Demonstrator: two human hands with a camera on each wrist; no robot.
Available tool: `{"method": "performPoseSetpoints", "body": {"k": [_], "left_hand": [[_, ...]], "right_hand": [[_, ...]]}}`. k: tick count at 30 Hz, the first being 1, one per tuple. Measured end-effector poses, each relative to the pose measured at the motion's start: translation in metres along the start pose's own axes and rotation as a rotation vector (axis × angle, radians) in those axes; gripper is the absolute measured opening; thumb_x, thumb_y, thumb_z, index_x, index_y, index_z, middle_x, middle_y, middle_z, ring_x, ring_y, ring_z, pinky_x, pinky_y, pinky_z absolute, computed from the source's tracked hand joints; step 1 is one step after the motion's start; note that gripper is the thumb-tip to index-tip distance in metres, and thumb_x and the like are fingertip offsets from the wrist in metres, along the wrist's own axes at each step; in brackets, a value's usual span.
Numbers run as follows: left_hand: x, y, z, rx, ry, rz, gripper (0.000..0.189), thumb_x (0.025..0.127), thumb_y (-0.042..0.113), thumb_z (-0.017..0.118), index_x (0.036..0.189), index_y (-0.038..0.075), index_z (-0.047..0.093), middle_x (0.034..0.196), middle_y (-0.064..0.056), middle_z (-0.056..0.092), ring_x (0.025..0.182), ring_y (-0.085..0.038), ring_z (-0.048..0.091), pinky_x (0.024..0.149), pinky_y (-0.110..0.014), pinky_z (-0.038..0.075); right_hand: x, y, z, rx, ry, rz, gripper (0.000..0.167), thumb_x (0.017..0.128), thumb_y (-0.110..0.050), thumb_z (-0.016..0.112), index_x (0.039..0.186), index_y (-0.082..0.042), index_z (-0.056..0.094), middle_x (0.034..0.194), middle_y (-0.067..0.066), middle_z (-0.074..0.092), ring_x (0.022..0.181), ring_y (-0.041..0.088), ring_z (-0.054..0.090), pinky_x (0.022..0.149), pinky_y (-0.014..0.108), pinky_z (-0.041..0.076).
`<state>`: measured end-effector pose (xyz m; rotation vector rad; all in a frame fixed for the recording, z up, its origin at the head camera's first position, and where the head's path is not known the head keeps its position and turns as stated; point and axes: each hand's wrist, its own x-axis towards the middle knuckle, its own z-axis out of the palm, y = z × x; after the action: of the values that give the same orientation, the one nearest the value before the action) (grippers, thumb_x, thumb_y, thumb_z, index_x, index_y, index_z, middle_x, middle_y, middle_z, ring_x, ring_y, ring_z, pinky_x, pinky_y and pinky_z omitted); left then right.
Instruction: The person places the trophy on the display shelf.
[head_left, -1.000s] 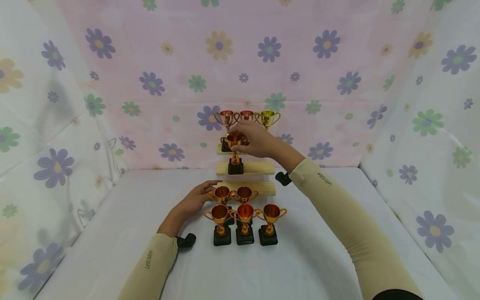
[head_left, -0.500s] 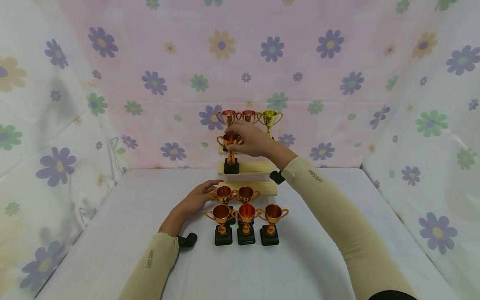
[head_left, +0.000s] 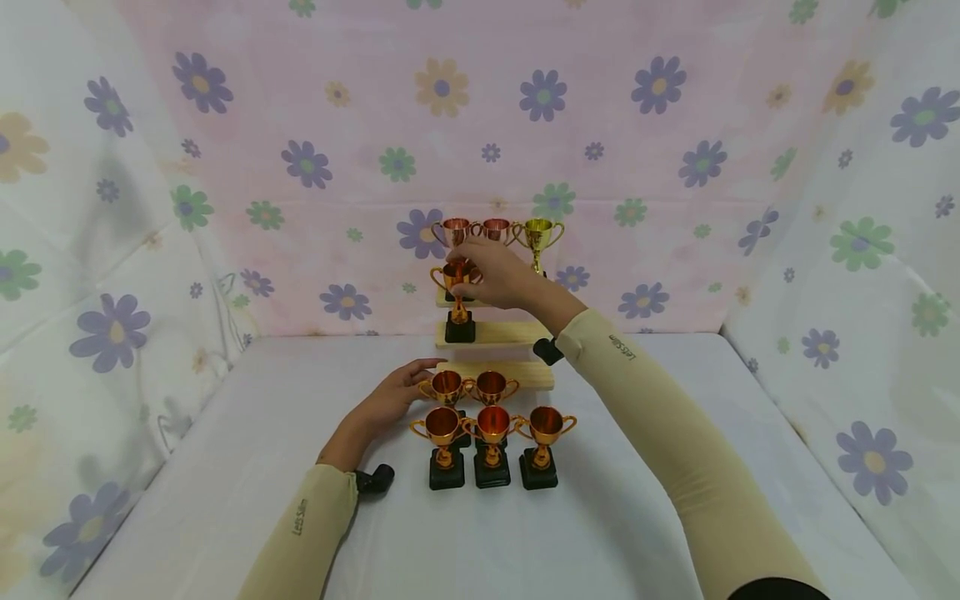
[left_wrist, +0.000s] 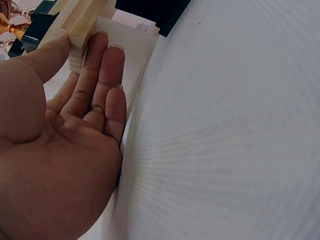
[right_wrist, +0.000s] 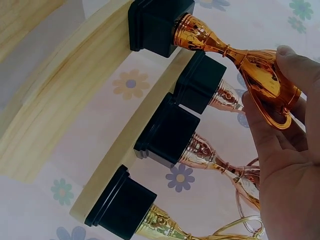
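My right hand [head_left: 491, 271] grips a bronze-orange toy trophy [right_wrist: 265, 70] by its cup, thumb on one side and fingers on the other. The trophy is upright, its black base at the left end of the middle wooden step [head_left: 510, 333]. My left hand [head_left: 390, 396] holds the left end of the lowest wooden step [left_wrist: 82, 30], with the thumb on one face and fingers behind the other. On the top step [right_wrist: 107, 175] stand two rose-copper trophies [right_wrist: 200, 155] and one yellow-gold trophy [head_left: 537, 236], partly behind my right hand in the head view.
Several more bronze-orange trophies [head_left: 492, 427] stand on the white table [head_left: 637, 500] in two rows, directly in front of the stepped stand. Flowered cloth [head_left: 487, 108] rises behind and on both sides. Both wrists carry a small black camera [head_left: 375, 480].
My right hand has moved left with the bronze-orange trophy, bringing its base to the left end of the middle step. The left hand has stayed on the lowest step.
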<state>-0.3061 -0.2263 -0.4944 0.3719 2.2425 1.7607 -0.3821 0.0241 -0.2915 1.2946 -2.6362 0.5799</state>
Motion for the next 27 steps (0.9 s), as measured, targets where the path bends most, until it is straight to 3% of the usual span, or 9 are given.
{"method": "performPoseSetpoints", "body": {"k": [7,16,27], "left_hand": [[0.0003,-0.001,-0.0006,0.036,0.004,-0.005,0.055,0.107,0.009,0.055,0.16,0.02,0.046,0.137,-0.011,0.068,0.134,-0.03,0.057,0.125,-0.062,0.023],[0.0001,-0.0008,0.0001,0.022,-0.016,0.024,0.053,0.108,0.009,0.055,0.16,0.016,0.045,0.135,-0.013,0.067,0.128,-0.028,0.061,0.12,-0.054,0.032],[-0.0007,0.0012,0.0004,0.008,-0.009,0.019,0.054,0.107,0.008,0.056,0.16,0.015,0.045,0.135,-0.014,0.067,0.127,-0.028,0.061,0.119,-0.053,0.034]], "right_hand": [[0.0015,0.0004,-0.0001,0.027,-0.01,0.031,0.052,0.101,-0.028,0.075,0.145,-0.004,0.06,0.144,0.011,0.06,0.131,0.027,0.058,0.112,0.042,0.047],[-0.0002,-0.002,0.0001,0.021,-0.009,0.031,0.053,0.101,-0.027,0.076,0.145,-0.004,0.06,0.146,0.012,0.059,0.133,0.028,0.056,0.113,0.043,0.045],[-0.005,0.002,-0.0031,0.016,0.018,0.006,0.061,0.101,-0.032,0.075,0.152,-0.005,0.056,0.153,0.013,0.055,0.138,0.031,0.054,0.115,0.048,0.044]]}}
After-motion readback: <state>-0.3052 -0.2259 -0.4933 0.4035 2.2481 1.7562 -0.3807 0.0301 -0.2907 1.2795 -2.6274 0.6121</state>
